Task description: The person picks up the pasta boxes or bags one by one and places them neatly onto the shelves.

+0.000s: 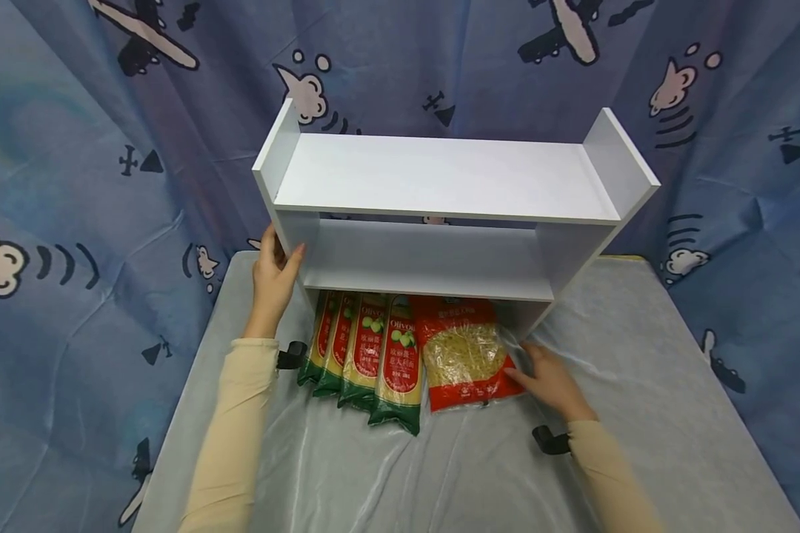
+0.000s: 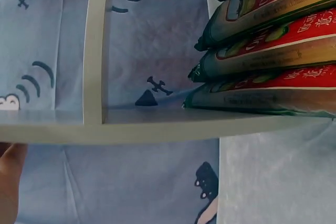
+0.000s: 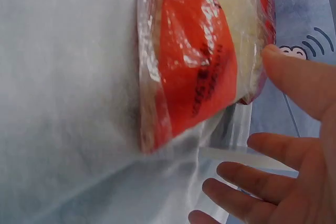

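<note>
A white two-tier shelf stands on the table. My left hand grips the edge of its left side panel, the thumb in front; in the left wrist view only part of that hand shows. Under the lower board lie several red, gold and green pasta packs, side by side. To their right is a red, clear-windowed bag with pale yellow contents. My right hand is at this bag's right edge, fingers spread and fairly straight. The thumb is close to the bag; whether it touches, I cannot tell.
A pale, creased cover lies over the table. Behind and at both sides hangs a blue curtain with cartoon prints. The shelf's right side panel rises just beyond my right hand. The upper ends of the packs are hidden under the lower board.
</note>
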Action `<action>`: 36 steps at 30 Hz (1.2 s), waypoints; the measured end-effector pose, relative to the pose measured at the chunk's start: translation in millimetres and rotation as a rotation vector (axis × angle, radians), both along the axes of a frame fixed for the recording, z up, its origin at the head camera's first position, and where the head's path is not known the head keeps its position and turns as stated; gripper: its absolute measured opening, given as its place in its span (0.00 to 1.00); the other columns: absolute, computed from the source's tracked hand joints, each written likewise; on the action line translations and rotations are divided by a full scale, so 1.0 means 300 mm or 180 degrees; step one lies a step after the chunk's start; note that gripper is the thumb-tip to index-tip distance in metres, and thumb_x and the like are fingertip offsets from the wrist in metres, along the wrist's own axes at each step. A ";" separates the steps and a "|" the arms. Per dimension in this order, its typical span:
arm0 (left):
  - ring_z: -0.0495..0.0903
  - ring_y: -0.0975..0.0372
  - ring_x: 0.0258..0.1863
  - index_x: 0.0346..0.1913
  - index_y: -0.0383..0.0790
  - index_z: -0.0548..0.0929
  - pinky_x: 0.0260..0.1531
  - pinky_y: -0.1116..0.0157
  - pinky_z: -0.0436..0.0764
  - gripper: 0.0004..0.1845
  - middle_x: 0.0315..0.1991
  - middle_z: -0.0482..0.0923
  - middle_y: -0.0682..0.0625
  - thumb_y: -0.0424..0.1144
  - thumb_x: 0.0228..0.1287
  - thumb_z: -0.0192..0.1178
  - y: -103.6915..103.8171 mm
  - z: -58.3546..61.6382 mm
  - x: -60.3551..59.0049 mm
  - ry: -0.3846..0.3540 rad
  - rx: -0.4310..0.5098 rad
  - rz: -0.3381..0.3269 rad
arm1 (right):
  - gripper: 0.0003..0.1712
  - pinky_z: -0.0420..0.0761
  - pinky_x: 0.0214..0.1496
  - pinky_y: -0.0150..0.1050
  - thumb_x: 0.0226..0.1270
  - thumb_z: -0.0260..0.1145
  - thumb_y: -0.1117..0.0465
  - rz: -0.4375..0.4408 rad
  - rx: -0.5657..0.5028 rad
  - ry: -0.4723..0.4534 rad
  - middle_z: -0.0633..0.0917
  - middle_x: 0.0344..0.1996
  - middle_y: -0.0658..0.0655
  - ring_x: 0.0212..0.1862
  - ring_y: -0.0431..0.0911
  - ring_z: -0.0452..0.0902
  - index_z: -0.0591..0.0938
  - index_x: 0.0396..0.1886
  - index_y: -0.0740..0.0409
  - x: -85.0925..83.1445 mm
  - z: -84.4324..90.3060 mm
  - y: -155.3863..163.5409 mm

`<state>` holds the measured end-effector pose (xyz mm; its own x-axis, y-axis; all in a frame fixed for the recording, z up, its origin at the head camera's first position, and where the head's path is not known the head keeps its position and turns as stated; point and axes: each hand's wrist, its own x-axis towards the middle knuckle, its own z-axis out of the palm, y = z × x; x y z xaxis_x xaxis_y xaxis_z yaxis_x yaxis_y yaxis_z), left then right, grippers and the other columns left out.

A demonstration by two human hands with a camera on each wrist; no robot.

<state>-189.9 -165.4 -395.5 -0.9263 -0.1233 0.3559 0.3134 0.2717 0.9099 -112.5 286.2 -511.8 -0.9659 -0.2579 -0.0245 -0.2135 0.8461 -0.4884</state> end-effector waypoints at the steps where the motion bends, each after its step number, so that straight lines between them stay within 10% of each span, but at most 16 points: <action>1: 0.66 0.47 0.63 0.70 0.32 0.58 0.60 0.53 0.68 0.30 0.64 0.65 0.32 0.31 0.68 0.54 0.005 -0.001 -0.001 0.0036 -0.0027 0.0089 | 0.39 0.65 0.60 0.62 0.64 0.64 0.51 -0.0019 -0.0022 -0.0018 0.68 0.59 0.79 0.58 0.72 0.64 0.64 0.62 0.78 0.000 -0.003 -0.004; 13: 0.82 0.44 0.38 0.54 0.28 0.76 0.36 0.49 0.80 0.15 0.42 0.80 0.30 0.30 0.66 0.56 0.025 -0.021 -0.016 0.0394 -0.0481 0.0608 | 0.38 0.68 0.57 0.60 0.64 0.63 0.54 -0.0390 -0.0571 -0.0367 0.72 0.55 0.78 0.55 0.69 0.69 0.63 0.65 0.75 -0.038 -0.033 -0.056; 20: 0.69 0.56 0.17 0.51 0.27 0.77 0.19 0.64 0.67 0.13 0.24 0.78 0.34 0.32 0.69 0.53 0.025 -0.022 -0.017 0.0319 -0.0740 0.0643 | 0.41 0.64 0.62 0.59 0.63 0.63 0.51 -0.0702 -0.0739 -0.0706 0.69 0.58 0.78 0.60 0.68 0.64 0.62 0.65 0.76 -0.066 -0.055 -0.100; 36: 0.63 0.64 0.15 0.48 0.25 0.77 0.16 0.67 0.62 0.12 0.19 0.73 0.38 0.30 0.68 0.53 0.024 -0.022 -0.015 0.0406 -0.0770 0.0674 | 0.35 0.71 0.52 0.57 0.53 0.72 0.52 -0.1090 -0.0744 -0.0424 0.74 0.45 0.76 0.48 0.66 0.71 0.72 0.46 0.80 -0.100 -0.091 -0.175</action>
